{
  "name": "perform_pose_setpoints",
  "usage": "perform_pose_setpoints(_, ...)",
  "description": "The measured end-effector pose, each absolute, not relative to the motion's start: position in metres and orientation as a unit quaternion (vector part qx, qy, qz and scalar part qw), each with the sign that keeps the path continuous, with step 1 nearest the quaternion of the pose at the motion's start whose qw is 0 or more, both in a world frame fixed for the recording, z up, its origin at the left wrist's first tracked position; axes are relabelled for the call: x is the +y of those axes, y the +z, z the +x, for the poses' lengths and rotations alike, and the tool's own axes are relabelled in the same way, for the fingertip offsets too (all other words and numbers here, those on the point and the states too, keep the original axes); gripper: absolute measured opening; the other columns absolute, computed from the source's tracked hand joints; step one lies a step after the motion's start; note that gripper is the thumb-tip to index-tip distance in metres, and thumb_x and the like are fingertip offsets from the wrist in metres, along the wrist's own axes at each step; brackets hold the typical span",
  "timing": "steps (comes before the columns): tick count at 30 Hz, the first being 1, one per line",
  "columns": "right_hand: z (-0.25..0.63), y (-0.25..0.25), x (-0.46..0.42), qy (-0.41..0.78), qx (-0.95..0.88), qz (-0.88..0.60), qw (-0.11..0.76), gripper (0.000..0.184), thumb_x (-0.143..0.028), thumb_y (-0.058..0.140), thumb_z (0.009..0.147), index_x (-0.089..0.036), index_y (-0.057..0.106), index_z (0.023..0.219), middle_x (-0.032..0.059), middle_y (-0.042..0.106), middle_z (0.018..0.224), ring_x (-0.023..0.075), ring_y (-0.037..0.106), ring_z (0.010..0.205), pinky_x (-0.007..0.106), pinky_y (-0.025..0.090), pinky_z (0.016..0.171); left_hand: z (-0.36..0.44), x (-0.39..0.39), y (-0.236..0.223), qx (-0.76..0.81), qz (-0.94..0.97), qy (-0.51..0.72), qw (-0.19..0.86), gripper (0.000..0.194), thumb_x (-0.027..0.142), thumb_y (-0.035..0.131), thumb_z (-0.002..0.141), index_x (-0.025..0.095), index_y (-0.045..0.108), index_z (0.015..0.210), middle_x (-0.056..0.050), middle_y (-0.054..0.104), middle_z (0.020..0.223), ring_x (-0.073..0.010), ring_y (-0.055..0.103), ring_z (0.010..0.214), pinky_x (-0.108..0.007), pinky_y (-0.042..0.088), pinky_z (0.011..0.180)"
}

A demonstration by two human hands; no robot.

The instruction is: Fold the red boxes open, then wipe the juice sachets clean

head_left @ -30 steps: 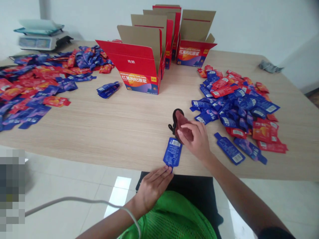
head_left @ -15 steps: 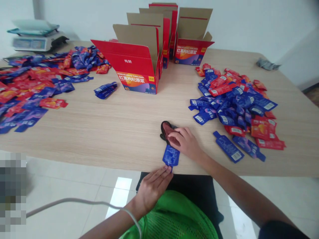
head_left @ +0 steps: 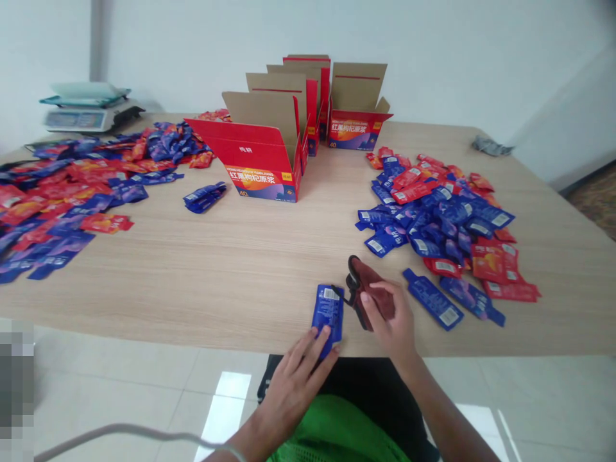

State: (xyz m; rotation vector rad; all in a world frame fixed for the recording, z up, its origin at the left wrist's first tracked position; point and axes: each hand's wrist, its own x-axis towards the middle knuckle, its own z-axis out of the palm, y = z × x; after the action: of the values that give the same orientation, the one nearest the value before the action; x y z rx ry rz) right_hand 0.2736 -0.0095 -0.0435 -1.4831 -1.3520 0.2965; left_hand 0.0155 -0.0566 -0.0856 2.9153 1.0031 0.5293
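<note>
A blue spouted pouch (head_left: 328, 311) lies near the table's front edge, with its barcode end pointing away from me. My left hand (head_left: 301, 372) holds its near end, fingers over the top and the spout hidden. My right hand (head_left: 392, 321) is closed around a dark red hand tool with black edges (head_left: 373, 292), to the right of the pouch. The tool's thin black arm reaches over the pouch's upper right corner; whether they touch I cannot tell. Two more blue pouches (head_left: 436, 300) lie to the right of my right hand.
A pile of red and blue pouches (head_left: 443, 212) covers the right side; a larger heap (head_left: 72, 183) spreads across the left. Several open red cartons (head_left: 262, 173) stand at the back. A small blue stack (head_left: 205, 197) lies before them. A scale (head_left: 89, 117) stands far left.
My right hand has lifted the dark red tool off the pouch's far end and moved right, uncovering the barcode. My left hand has slid from the spout farther onto the pouch. The view has tilted up.
</note>
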Motion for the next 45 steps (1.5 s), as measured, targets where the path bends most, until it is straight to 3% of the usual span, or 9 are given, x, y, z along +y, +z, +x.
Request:
perform_pose_setpoints(4,0.279,-0.065,-0.027,0.173,-0.518,-0.64,0.541,0.025,-0.041,0.072,0.094,-0.026,0.066,0.112,0.008,0.068,0.111,0.0279,0.065,0.105,0.048,0.053,0.093,0.023,-0.054,-0.084,0.343,0.928,0.138,-0.034,0.054,0.015,0.047,0.106,0.023,0.047,0.159,-0.012,0.038,0.168,-0.0325,0.04,0.152,-0.044,0.045,0.115)
perform_pose_setpoints(8,0.283,-0.075,-0.03,0.207,-0.456,-0.656,0.564,0.031,-0.046,0.073,0.092,-0.024,0.066,0.113,0.0088,0.071,0.108,0.0286,0.068,0.101,0.048,0.056,0.09,0.017,-0.052,-0.075,0.318,0.93,0.184,-0.001,0.045,0.019,0.039,0.111,0.022,0.058,0.151,-0.01,0.059,0.152,-0.0273,0.053,0.138,-0.04,0.044,0.112)
perform_pose_setpoints(14,0.283,-0.075,-0.027,0.273,-0.356,-0.651,0.613,0.037,-0.048,0.075,0.091,-0.023,0.065,0.115,0.009,0.073,0.111,0.026,0.073,0.095,0.042,0.061,0.083,0.009,-0.043,-0.057,0.295,0.899,0.308,0.095,0.028,0.023,0.049,0.111,0.022,0.07,0.13,-0.005,0.075,0.126,-0.0197,0.066,0.112,-0.033,0.045,0.097)
perform_pose_setpoints(19,0.283,-0.075,-0.028,0.281,-0.325,-0.634,0.643,0.038,-0.049,0.076,0.089,-0.024,0.063,0.115,0.0088,0.074,0.111,0.0259,0.073,0.094,0.041,0.062,0.078,0.016,-0.005,-0.021,0.418,0.785,0.383,0.251,0.016,0.028,0.058,0.108,0.021,0.069,0.116,-0.004,0.078,0.102,-0.0168,0.072,0.09,-0.028,0.054,0.081)
perform_pose_setpoints(24,0.282,-0.074,-0.027,0.275,-0.302,-0.628,0.662,0.038,-0.049,0.077,0.088,-0.023,0.064,0.112,0.0072,0.074,0.108,0.0237,0.072,0.092,0.038,0.061,0.079,0.027,0.055,-0.008,0.506,0.689,0.272,0.441,0.034,0.039,0.063,0.103,0.02,0.059,0.131,-0.002,0.078,0.092,-0.019,0.076,0.081,-0.025,0.055,0.066)
perform_pose_setpoints(30,0.285,-0.076,-0.029,0.271,-0.305,-0.642,0.649,0.041,-0.05,0.077,0.087,-0.022,0.065,0.114,0.0073,0.073,0.11,0.0244,0.071,0.097,0.04,0.058,0.084,0.044,0.096,-0.025,0.524,0.79,0.163,0.274,0.039,0.037,0.061,0.105,0.021,0.057,0.14,-0.004,0.077,0.089,-0.0235,0.076,0.082,-0.029,0.056,0.071)
perform_pose_setpoints(37,0.283,-0.068,-0.029,0.281,-0.312,-0.639,0.644,0.036,-0.048,0.077,0.088,-0.022,0.065,0.111,0.0063,0.074,0.107,0.0224,0.072,0.094,0.037,0.058,0.083,0.05,0.071,-0.03,0.511,0.822,0.174,0.182,0.037,0.032,0.064,0.103,0.023,0.063,0.139,-0.014,0.061,0.141,-0.0327,0.058,0.128,-0.053,0.048,0.112)
perform_pose_setpoints(40,0.283,-0.069,-0.029,0.285,-0.315,-0.634,0.646,0.037,-0.048,0.077,0.088,-0.023,0.065,0.111,0.0067,0.075,0.107,0.0229,0.072,0.094,0.037,0.058,0.082,0.047,0.026,-0.033,0.462,0.855,0.196,0.128,0.042,0.035,0.062,0.104,0.027,0.06,0.145,-0.013,0.051,0.153,-0.0325,0.052,0.132,-0.053,0.049,0.111)
perform_pose_setpoints(45,0.286,-0.075,-0.029,0.284,-0.321,-0.645,0.632,0.04,-0.049,0.078,0.087,-0.022,0.065,0.113,0.0084,0.074,0.111,0.0238,0.072,0.096,0.039,0.058,0.084,0.046,-0.039,-0.048,0.393,0.902,0.161,0.078,0.055,0.053,0.066,0.1,0.027,0.058,0.148,-0.013,0.055,0.149,-0.0334,0.054,0.129,-0.048,0.052,0.104)
